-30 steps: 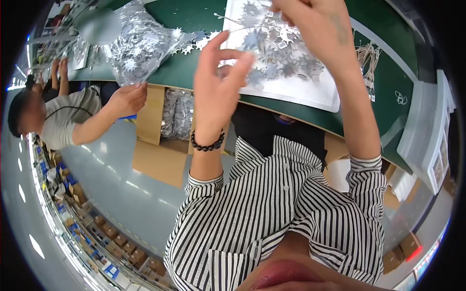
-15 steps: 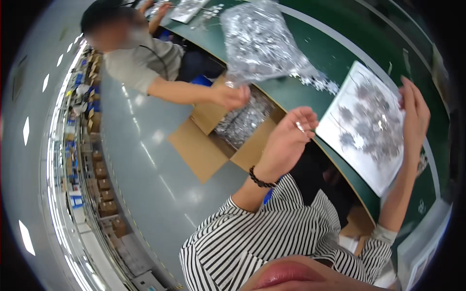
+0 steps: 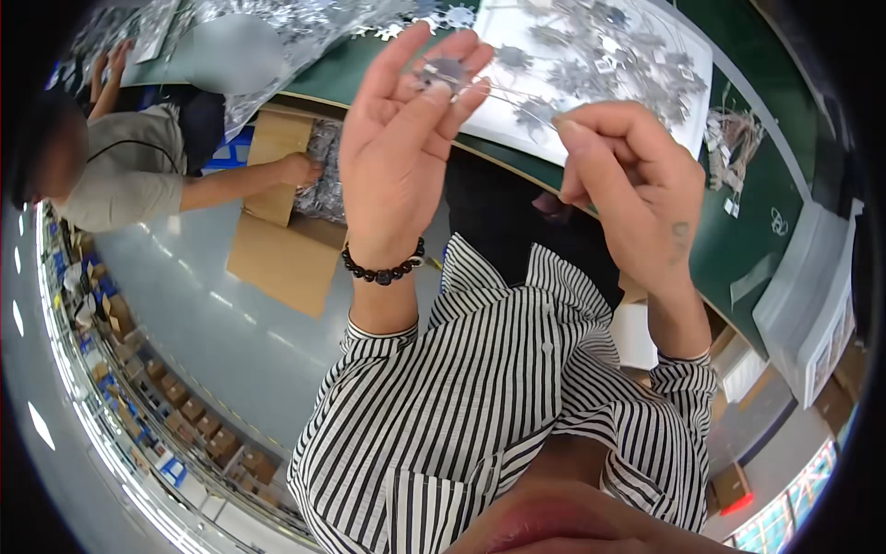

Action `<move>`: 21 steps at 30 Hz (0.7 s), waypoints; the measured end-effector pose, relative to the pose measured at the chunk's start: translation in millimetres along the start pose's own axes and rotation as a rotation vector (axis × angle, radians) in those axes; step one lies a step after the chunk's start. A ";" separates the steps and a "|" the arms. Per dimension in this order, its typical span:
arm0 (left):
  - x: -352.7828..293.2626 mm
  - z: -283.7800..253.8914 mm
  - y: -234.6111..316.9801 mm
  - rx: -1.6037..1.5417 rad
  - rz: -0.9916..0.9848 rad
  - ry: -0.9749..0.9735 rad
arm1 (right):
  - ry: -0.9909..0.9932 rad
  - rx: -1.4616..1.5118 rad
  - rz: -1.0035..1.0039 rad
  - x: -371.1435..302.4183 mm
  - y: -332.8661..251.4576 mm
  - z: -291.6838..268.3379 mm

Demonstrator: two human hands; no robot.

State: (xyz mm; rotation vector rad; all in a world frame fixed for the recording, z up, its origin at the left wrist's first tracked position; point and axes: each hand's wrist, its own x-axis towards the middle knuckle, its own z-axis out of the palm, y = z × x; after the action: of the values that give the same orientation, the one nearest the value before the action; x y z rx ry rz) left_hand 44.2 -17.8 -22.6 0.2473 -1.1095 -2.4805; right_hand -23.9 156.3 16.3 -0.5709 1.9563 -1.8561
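Observation:
My left hand (image 3: 397,148), palm up, pinches a small silver-grey metal piece (image 3: 441,72) with a toothed edge between thumb and fingers. Thin wires (image 3: 503,92) lead from it towards my right hand (image 3: 632,175). There the thumb and forefinger are pressed together; what lies between the tips is too small to make out. Both hands are raised over the near edge of a white tray (image 3: 494,125). On the tray lies a loose heap of similar grey pieces (image 3: 637,69) with thin wires.
The tray rests on a green table (image 3: 729,249), beside a bundle of wired parts (image 3: 734,148). A large clear plastic bag (image 3: 305,37) of silver parts lies at the far left. A co-worker's hand (image 3: 300,171) is at an open cardboard box (image 3: 281,258) of silver parts.
My left hand has come up, now with the toothed metal piece in it. My right hand has left the tray's right side and closed to a pinch. The co-worker's hand has left the bag.

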 end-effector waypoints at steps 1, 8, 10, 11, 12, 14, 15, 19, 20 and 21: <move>0.4 3.4 -0.9 0.006 -0.007 0.014 | 0.006 0.004 0.028 -0.8 -2.3 -2.2; -9.8 10.0 0.8 0.139 0.020 0.031 | -0.066 -0.170 -0.080 -7.1 3.4 -8.9; -11.6 12.1 3.2 0.176 0.038 0.003 | -0.086 -0.210 -0.065 -5.8 2.5 -8.7; -12.2 12.6 4.0 0.194 0.047 -0.010 | -0.096 -0.229 -0.058 -4.9 2.1 -8.4; -12.8 12.5 4.0 0.213 0.055 -0.024 | -0.106 -0.249 -0.050 -4.1 2.1 -8.2; -13.9 10.8 2.1 0.218 0.058 -0.012 | -0.112 -0.255 -0.046 -2.9 3.4 -8.1; -13.2 9.9 2.1 0.228 0.062 -0.009 | -0.112 -0.259 -0.047 -1.5 3.5 -7.5; -11.3 8.6 2.1 0.278 0.081 0.005 | -0.113 -0.256 -0.047 2.4 4.0 -5.0; -11.3 9.0 1.9 0.310 0.094 0.011 | -0.116 -0.247 -0.047 3.1 3.9 -4.3; -11.2 9.4 1.7 0.342 0.107 0.016 | -0.118 -0.239 -0.047 3.9 3.8 -3.8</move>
State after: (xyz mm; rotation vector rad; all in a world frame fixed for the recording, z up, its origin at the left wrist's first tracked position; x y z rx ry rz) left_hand 51.7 -7.7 -15.1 0.2964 -1.4960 -2.1821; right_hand -29.2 157.5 12.6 -0.7842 2.1149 -1.5859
